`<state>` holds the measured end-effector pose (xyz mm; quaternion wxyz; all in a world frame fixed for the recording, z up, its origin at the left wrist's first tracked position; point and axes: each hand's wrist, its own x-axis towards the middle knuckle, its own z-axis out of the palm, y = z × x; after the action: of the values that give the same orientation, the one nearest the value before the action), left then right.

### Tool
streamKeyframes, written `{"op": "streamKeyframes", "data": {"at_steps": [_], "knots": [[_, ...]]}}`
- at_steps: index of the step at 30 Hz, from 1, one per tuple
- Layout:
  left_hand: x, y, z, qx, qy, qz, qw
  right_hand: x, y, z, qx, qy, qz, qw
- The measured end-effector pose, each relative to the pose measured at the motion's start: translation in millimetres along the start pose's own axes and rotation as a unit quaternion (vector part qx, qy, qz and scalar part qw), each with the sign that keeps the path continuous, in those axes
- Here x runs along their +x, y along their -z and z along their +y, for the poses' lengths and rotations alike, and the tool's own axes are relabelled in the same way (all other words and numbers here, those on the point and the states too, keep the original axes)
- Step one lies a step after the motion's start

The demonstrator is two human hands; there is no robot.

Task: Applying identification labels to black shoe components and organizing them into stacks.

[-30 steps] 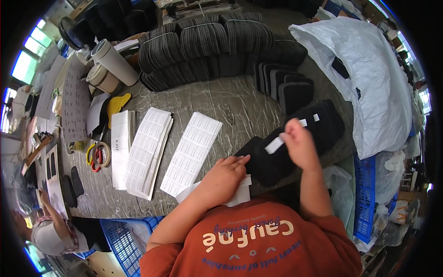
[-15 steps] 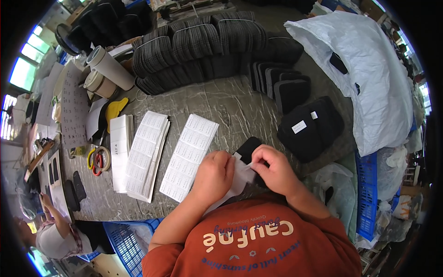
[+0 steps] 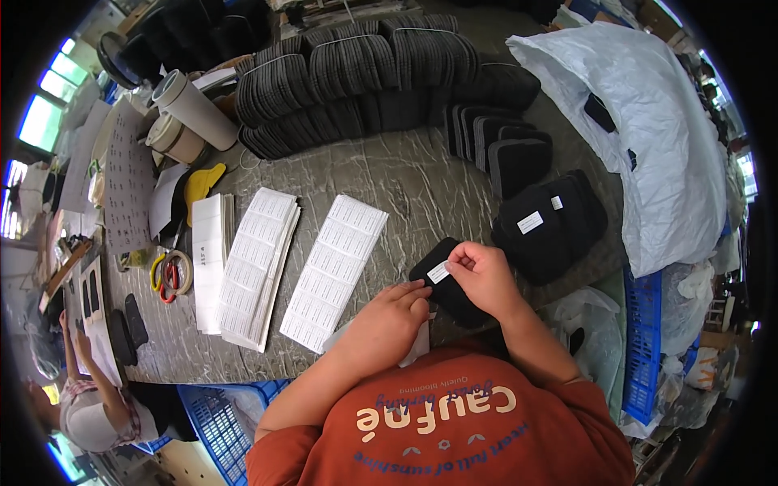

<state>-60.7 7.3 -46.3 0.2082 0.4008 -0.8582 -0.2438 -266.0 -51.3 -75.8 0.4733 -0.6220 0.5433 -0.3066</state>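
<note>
A small white label [image 3: 438,273] sits on a black fabric pad [image 3: 459,301] at the table's near edge. My right hand [image 3: 485,279] pinches the label's right end with thumb and fingers against the pad. My left hand [image 3: 391,322] is at the pad's left side, one fingertip extended to the label's left end. Its other fingers are curled over a pale label sheet [image 3: 419,347], which is mostly hidden beneath the hand. To the right, a stack of black pads [image 3: 559,235] carries similar white labels.
Printed label sheets [image 3: 334,271] and more sheet stacks [image 3: 258,267] lie to the left, near scissors [image 3: 168,279] and a tape roll. Bundled black pads [image 3: 352,69] line the back. A white sack [image 3: 648,138] and a blue crate [image 3: 642,340] are on the right. Another person [image 3: 89,405] works far left.
The label has come off its sheet and now lies on the black pad under my right fingers. My left hand has moved slightly nearer to me with the sheet.
</note>
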Motion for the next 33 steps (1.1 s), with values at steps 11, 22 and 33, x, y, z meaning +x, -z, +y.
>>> {"op": "streamKeyframes", "data": {"at_steps": [11, 22, 33], "knots": [[11, -4, 7, 0.047, -0.001, -0.027, 0.999, 0, -2, -10, -0.055, 0.021, 0.019, 0.998], [14, -9, 6, 0.104, -0.004, -0.036, 0.994, 1, -6, -18, -0.176, 0.024, 0.096, 0.979], [18, -8, -9, -0.008, 0.010, -0.021, 1.000, 5, -7, 4, -0.145, 0.104, 0.149, 0.973]]}}
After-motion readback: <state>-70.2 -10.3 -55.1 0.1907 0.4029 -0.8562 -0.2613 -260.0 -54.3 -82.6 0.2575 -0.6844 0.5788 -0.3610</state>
